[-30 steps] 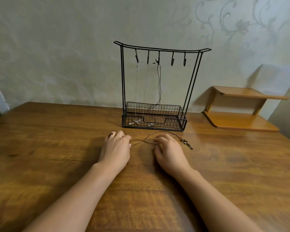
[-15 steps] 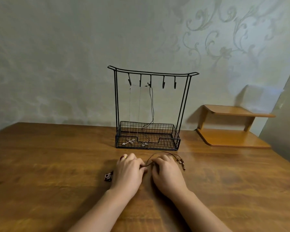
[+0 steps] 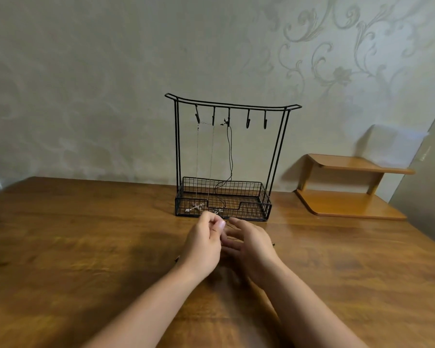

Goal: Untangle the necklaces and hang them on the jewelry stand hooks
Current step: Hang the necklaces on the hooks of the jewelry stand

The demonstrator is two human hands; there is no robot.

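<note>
Head view: both hands have lifted off the surface [image 3: 86,247] since half a second ago, when they lay flat on the brown cord. The left hand [image 3: 203,243] now has thumb and fingertips pinched together in a narrow grip; what it holds is too thin and blurred to tell. The right hand [image 3: 249,243] is loosely spread, fingers relaxed. A dark cord end [image 3: 273,244] peeks out just beside it. Behind them, the jewelry stand [image 3: 232,156] carries two silver chains [image 3: 197,159] and a black cord necklace [image 3: 230,151] on its left hooks
</note>
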